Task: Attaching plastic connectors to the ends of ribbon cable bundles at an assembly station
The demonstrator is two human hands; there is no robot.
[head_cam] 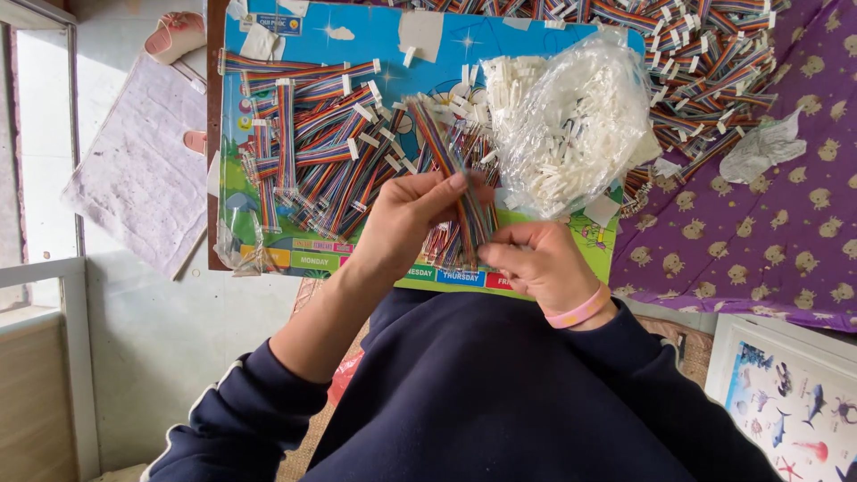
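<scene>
I see a glossy, crinkled clear plastic bag (576,125), smooth plastic-sheathed rainbow ribbon cables (312,134), a matt purple cloth (759,232) and a shiny printed board (375,40).

Both hands met in front of the chest. The left hand (406,223) reached forward, forearm bare below a pushed-up dark sleeve, its fingers pinched shut. The right hand (536,263) curled close beside it, a pink band at its wrist.

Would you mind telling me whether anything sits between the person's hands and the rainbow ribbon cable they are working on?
Nothing visible does. The left hand and right hand both already grip the rainbow ribbon cable directly, above the blue board. The clear bag of white connectors lies beside it, not between.
</scene>
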